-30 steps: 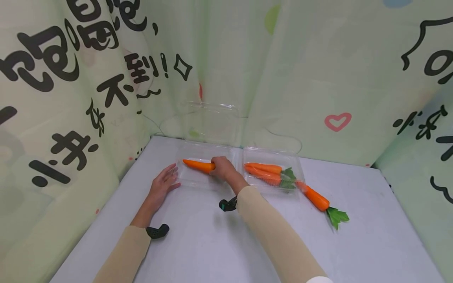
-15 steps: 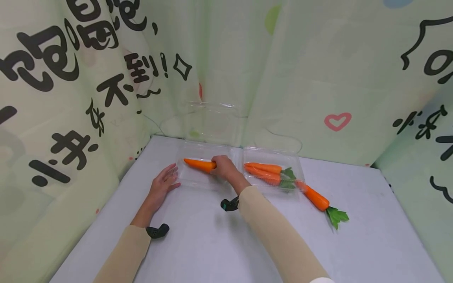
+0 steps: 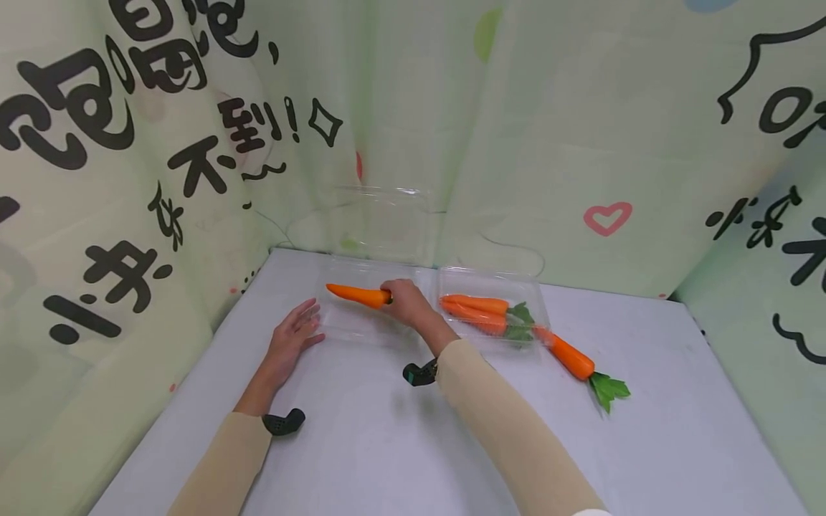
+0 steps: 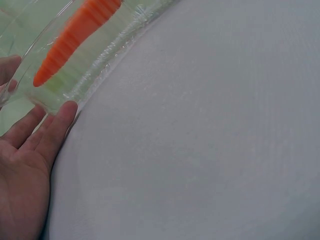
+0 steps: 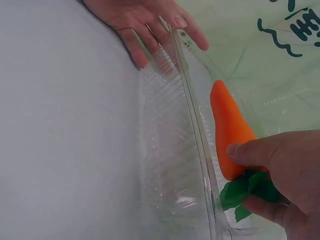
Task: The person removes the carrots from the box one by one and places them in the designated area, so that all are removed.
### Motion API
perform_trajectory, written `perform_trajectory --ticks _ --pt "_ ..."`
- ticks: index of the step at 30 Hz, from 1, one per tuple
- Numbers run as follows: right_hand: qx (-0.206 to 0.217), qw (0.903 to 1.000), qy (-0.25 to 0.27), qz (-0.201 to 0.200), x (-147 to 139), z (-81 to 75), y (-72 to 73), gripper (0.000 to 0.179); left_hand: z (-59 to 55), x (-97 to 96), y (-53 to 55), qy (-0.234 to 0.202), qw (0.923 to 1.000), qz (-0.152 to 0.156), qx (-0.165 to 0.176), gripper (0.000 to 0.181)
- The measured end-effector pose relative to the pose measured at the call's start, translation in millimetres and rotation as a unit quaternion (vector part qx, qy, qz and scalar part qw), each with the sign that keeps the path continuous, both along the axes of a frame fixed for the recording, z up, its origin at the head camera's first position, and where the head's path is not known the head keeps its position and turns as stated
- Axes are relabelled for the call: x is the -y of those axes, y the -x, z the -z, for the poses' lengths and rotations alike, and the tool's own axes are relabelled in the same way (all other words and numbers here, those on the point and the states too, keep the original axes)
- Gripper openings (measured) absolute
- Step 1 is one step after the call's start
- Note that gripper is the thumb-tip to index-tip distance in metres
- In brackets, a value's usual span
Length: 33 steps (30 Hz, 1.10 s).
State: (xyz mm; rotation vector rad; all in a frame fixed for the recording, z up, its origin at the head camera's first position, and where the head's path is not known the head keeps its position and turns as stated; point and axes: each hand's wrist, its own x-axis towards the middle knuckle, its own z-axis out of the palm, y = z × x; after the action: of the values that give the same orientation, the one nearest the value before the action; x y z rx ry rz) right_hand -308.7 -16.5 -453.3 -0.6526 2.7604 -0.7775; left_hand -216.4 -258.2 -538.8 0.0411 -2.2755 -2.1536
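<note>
My right hand (image 3: 408, 301) pinches an orange carrot (image 3: 358, 294) at its thick end, thumb on the side and fingers near the green leaves (image 5: 252, 191), as the right wrist view shows. The carrot's tip points left, over the clear plastic clamshell box (image 3: 348, 333), whose lid (image 3: 383, 222) stands raised at the back. At the box's left end, my left hand (image 3: 293, 337) has its fingers extended against the wall; the left wrist view shows the thumb (image 4: 65, 111) along the near side and other fingers around the corner.
To the right stands a second clear box (image 3: 493, 276) with two carrots (image 3: 474, 315) inside. Another carrot (image 3: 571, 358) with green leaves lies on the white table (image 3: 645, 444), its tip at that box's corner. A printed curtain (image 3: 516, 143) hangs right behind the table.
The carrot in my right hand has risen slightly and now lies more level. My left hand stays at the box's end. The head view has shifted a little.
</note>
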Motion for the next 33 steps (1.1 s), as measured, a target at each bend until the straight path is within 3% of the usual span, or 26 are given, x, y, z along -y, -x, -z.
perform_trajectory --ticks 21,33 --pt "-0.009 0.9996 0.022 -0.014 -3.3 -23.5 -13.0 0.043 -2.5 3.6 -6.4 -0.005 0.9999 -0.007 0.005 0.057" --pt "-0.015 0.9994 0.031 0.010 -18.6 -33.2 -16.7 0.043 -1.8 -1.3 -2.3 -0.008 1.0000 0.004 -0.002 0.058"
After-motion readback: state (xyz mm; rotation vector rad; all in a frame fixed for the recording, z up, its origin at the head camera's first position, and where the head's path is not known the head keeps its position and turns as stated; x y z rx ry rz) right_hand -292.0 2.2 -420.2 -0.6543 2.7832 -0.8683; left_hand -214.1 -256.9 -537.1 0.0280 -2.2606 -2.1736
